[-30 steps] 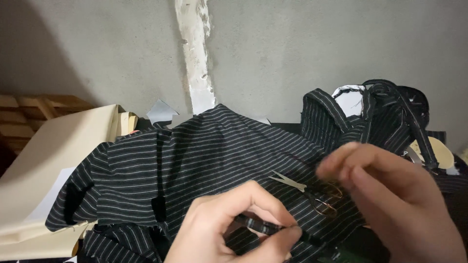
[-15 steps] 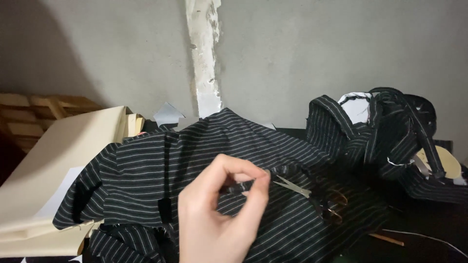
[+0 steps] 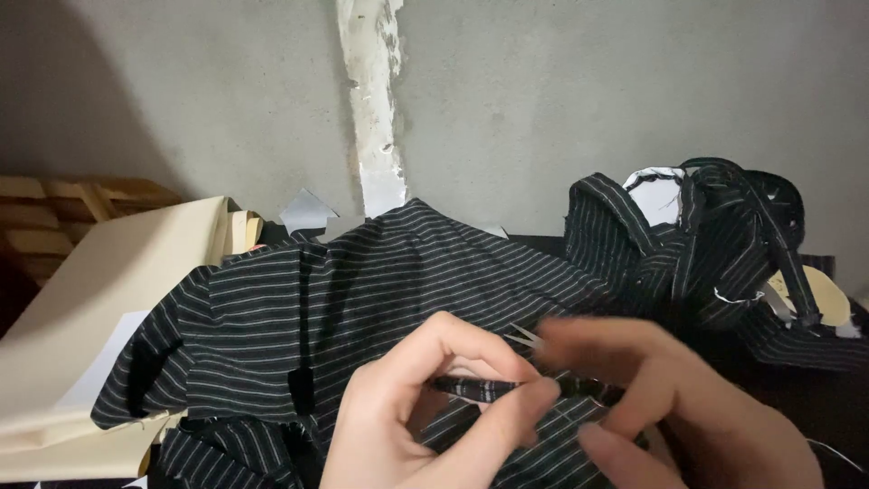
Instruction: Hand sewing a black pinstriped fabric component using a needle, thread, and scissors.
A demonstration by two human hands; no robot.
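Rough grey concrete wall; left hand, blurred right hand pinch narrow striped strip over pinstriped black garment.

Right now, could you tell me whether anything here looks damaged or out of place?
The grey wall has a rough white patched strip running down it, like a filled crack. A second striped garment lies bunched in a heap at the right.

Left hand low centre, thumb and forefinger pinched together. Right hand beside it, fingers curled, blurred, fingertips meeting left's.
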